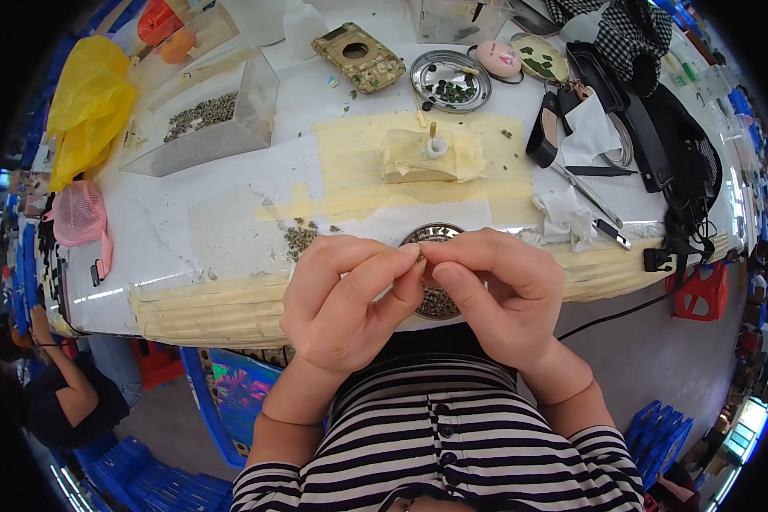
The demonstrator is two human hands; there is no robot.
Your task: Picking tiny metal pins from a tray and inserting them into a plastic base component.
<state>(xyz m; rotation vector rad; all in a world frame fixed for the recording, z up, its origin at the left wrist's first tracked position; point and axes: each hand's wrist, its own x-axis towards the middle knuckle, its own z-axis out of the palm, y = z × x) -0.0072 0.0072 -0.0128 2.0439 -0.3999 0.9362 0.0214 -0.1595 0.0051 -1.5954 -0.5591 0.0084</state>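
Observation:
Both my hands meet fingertip to fingertip at the table's near edge. My left hand (pixel 346 294) is closed in a pinch, and my right hand (pixel 499 286) pinches close against it. Between the fingertips is something too small to make out. Below them a round metal bowl (pixel 435 229) holds many small greyish-brown parts (pixel 438 303), partly hidden by my hands. A loose pile of similar small parts (pixel 299 237) lies on the table just left of my left hand. Ahead stands a tape-covered block (pixel 414 166) with a small white cup (pixel 437 148) on it.
A clear bin (pixel 256 111) of small parts stands far left, near a yellow bag (pixel 90 111) and a pink mesh item (pixel 78 213). At the back are a camouflage model hull (pixel 358 58) and a metal dish (pixel 450 64). Tweezers (pixel 593 196) and a knife (pixel 613 234) lie right.

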